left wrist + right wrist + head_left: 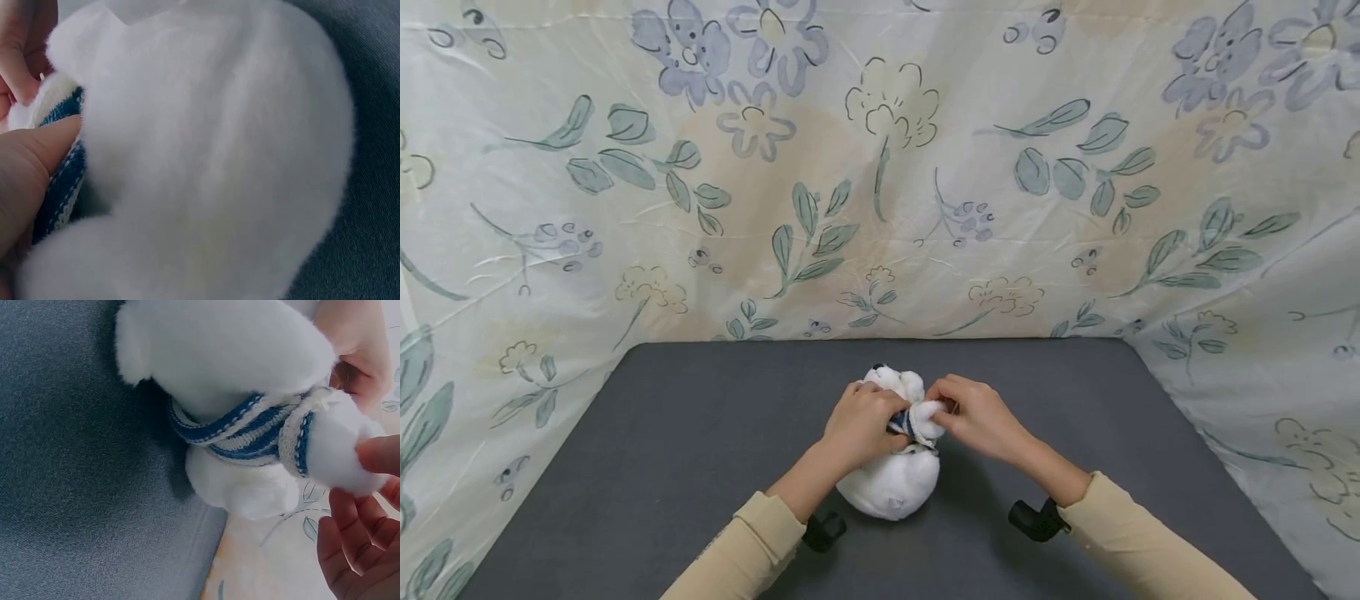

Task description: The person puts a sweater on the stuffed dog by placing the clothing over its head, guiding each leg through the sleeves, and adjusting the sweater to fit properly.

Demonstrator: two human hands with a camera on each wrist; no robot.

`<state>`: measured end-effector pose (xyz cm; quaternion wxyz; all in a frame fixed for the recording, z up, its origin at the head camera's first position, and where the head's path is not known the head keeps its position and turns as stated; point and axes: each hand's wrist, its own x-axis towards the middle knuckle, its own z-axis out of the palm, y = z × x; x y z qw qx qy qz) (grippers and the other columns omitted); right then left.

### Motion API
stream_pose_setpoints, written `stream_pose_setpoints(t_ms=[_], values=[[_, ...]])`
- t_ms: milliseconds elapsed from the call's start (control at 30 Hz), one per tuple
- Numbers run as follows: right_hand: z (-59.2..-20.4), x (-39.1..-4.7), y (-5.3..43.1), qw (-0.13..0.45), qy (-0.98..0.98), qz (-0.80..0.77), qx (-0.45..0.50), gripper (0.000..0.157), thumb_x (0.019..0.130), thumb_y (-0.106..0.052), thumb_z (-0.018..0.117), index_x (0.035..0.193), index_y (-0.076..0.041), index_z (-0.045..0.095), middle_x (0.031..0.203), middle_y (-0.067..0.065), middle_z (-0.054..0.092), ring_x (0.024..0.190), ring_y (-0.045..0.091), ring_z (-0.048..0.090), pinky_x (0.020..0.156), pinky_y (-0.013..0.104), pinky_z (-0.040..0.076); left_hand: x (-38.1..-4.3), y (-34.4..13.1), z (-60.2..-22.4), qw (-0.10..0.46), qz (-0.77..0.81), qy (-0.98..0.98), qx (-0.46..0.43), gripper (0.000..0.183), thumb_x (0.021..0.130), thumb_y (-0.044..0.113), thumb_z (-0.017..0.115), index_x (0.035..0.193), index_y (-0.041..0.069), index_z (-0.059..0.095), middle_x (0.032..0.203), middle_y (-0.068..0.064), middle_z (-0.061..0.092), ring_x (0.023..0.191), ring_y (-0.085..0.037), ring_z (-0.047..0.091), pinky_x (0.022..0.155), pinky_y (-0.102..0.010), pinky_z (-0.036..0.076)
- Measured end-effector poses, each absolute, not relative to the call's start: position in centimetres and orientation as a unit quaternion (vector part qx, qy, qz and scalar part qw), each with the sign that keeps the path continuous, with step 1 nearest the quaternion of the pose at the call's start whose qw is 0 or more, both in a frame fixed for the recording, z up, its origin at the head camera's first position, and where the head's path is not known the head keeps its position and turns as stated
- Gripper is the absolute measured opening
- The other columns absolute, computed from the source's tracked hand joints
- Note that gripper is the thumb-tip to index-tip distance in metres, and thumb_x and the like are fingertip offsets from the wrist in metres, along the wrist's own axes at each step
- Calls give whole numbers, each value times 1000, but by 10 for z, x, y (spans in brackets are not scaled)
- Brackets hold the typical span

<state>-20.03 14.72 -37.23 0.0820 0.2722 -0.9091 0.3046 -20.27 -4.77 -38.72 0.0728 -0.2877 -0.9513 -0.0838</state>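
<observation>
A white plush bear (891, 487) lies on the dark grey table, its head pointing toward the far side. It wears a blue and white striped knitted sweater (256, 434) around its middle. My left hand (865, 421) holds the bear at the sweater, and the thumb (59, 140) presses on the blue knit in the left wrist view. With thumb and fingertips, my right hand (977, 417) pinches the white paw (340, 450) that sticks out of the sweater's sleeve (297, 444). The left hand's other fingers are mostly hidden behind the plush.
The dark grey table (715, 467) spreads out around the bear. Behind it and at both sides hangs a floral curtain (880, 250). Black wrist cameras (1036, 521) sit below both forearms, beside beige sleeves (737, 542).
</observation>
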Motion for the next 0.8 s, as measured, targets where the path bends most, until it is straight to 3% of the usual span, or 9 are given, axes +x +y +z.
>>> stream_pose_setpoints(t_ms=[400,800], values=[[-372,-198,142,75,-909,310,266,10,82,-11,67,86,-19,64,79,-9,54,67,6,49,59,22,43,-202,-47,-394,103,-172,-926,-321,45,76,45,71,114,24,65,111,10,64,107,-17,53,96,-41,36],[-370,-195,142,67,-910,305,274,10,83,-8,65,87,-18,64,81,-8,55,68,5,48,59,22,42,-205,-50,-390,91,-82,-947,-296,39,77,44,70,111,26,67,112,10,65,106,-17,54,95,-44,35]])
